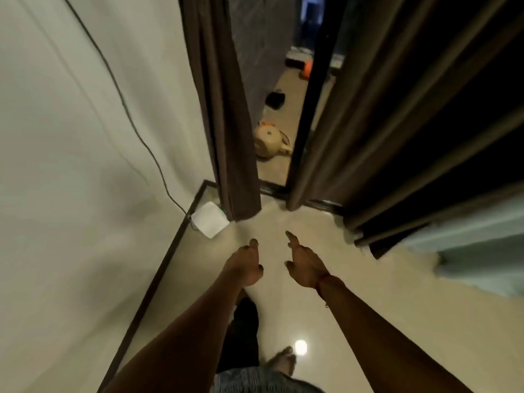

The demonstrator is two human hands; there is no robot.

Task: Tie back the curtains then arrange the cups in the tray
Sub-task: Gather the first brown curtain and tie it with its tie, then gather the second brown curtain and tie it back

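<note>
Two dark brown curtains hang to the floor ahead of me. The left curtain [224,117] is a narrow bunched column beside the white wall. The right curtain [377,114] spreads wide in folds toward the right. A gap between them shows a doorway. My left hand [246,265] reaches forward with loosely curled fingers and holds nothing. My right hand [304,262] is stretched out with straight fingers, also holding nothing. Both hands hover above the floor, short of the curtains. No cups or tray are in view.
A white wall [71,165] with a thin black cable [133,120] stands at left; a white box [209,219] lies at its base. Beyond the doorway a beige plush toy [269,141] and dark items lie on the floor. My bare foot [282,361] stands on glossy tile.
</note>
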